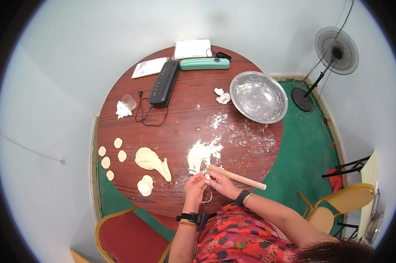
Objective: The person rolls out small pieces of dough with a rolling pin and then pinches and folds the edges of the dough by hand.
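A small pale piece of dough [207,176] is pinched between the fingertips of both hands, just above the table's near edge. My left hand [195,187] grips it from one side and my right hand [223,184] from the other. Right beyond my right hand lies a wooden rolling pin [246,180], slanting to the right. White flour [201,154] is spread in front of the fingers. To the left rests a large dough lump [147,158] with a long tail. Below it is a small pile of flat dough rounds [145,186], and several single dough rounds [106,162] lie farther left.
On the round table [180,120] stands a metal bowl [274,98] at the right, beside crumpled tissue [223,97]. At the back are a black corded device [164,85], a green device [202,64] and a glass [129,101]. Chairs [130,236] and a fan [336,51] surround it.
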{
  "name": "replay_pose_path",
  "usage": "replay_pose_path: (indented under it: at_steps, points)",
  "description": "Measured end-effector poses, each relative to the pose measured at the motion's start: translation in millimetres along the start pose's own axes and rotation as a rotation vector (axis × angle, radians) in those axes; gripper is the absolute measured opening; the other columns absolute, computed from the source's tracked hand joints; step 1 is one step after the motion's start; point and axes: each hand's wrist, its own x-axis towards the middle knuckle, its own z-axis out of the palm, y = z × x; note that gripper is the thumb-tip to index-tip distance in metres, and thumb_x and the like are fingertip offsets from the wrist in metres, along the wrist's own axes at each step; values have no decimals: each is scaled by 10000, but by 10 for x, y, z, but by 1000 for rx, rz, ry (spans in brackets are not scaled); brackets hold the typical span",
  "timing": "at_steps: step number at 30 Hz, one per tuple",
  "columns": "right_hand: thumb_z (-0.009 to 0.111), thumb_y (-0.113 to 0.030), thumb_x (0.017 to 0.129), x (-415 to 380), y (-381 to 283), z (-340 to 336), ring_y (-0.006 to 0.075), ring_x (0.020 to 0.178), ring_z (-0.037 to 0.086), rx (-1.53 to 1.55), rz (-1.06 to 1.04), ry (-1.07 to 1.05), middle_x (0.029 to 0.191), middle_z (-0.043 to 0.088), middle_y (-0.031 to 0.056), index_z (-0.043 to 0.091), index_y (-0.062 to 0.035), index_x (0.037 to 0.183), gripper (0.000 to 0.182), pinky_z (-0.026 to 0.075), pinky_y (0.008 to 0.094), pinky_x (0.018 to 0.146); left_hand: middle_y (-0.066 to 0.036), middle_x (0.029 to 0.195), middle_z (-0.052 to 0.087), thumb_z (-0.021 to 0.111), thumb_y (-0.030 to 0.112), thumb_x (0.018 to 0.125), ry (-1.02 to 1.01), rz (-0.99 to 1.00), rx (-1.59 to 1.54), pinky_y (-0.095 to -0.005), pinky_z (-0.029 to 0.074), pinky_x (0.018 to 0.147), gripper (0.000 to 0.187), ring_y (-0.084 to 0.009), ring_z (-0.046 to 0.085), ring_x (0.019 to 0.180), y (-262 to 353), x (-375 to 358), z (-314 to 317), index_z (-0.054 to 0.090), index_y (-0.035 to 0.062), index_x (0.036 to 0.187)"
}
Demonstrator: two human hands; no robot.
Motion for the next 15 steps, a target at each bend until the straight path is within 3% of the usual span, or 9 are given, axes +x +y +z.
replay_pose_path:
  at_steps: [3, 6, 9, 12, 15]
  points:
    - [604, -150, 946, 5, -143, -54, 254, 888, 664, 80, 147, -43, 986, 694, 180, 638, 3, 1174, 276, 513, 331, 801, -98, 1029, 657, 632, -15, 905, 24, -45, -51, -297, 584, 813, 262, -184, 664, 927, 34, -99, -4, 589, 6, 1162]
    - [611, -111, 930, 32, -131, -72, 249, 803, 648, -27, 132, -34, 893, 688, 147, 662, -6, 1131, 232, 513, 332, 744, -99, 1073, 655, 624, 9, 922, 69, -98, -163, -291, 568, 827, 264, -179, 653, 958, 66, -186, 31, 588, 13, 1183]
    - [627, -87, 905, 40, -72, -46, 277, 776, 634, -189, -34, 2, 832, 660, 139, 662, -9, 1131, 242, 504, 349, 716, -94, 1112, 652, 613, 22, 936, 77, -119, -296, -286, 547, 849, 268, -172, 639, 992, 56, -191, 50, 589, 18, 1203]
    - [641, -72, 883, 67, -97, 46, 307, 769, 624, -254, -229, 38, 790, 634, 143, 666, -11, 1126, 252, 504, 361, 715, -87, 1117, 650, 612, 24, 937, 61, -25, -100, -290, 530, 871, 280, -174, 628, 1015, -43, -187, 70, 582, 7, 1215]
    - [656, -84, 903, 22, -182, 66, 253, 828, 634, -192, -154, 11, 895, 668, 161, 674, -19, 1141, 248, 499, 340, 769, -102, 1110, 649, 612, 2, 925, 109, 0, -119, -288, 550, 855, 264, -180, 639, 993, -64, -168, -14, 593, -18, 1188]
